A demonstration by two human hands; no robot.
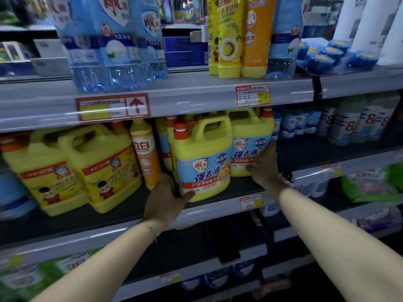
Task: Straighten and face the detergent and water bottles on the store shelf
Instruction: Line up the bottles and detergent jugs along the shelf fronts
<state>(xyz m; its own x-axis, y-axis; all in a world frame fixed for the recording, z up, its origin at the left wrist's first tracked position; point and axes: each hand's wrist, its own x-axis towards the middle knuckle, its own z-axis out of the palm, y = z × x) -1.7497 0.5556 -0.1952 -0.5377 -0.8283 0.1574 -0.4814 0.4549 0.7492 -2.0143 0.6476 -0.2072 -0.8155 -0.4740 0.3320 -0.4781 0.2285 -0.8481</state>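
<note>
Gripping the front yellow jug (202, 162) at its base, left hand (166, 198); right hand (265, 165) lies flat on the 2nd jug (250, 144), fingertips seemingly hidden behind. Middle shelf (218, 209).

price tag w/ arrow (113, 107): red-framed, on the upper shelf's front rail, red arrow pointing up
second price tag (252, 95): same rail, further right, red and white with a yellow patch
blue puck packs (322, 55): upper shelf at right, round blue discs in clear wrap
white rolls (370, 25): upright, behind the pucks
green bags (375, 184): lower shelf at right, lying flat
black phone (226, 243): lying on the dark shelf below centre
</note>
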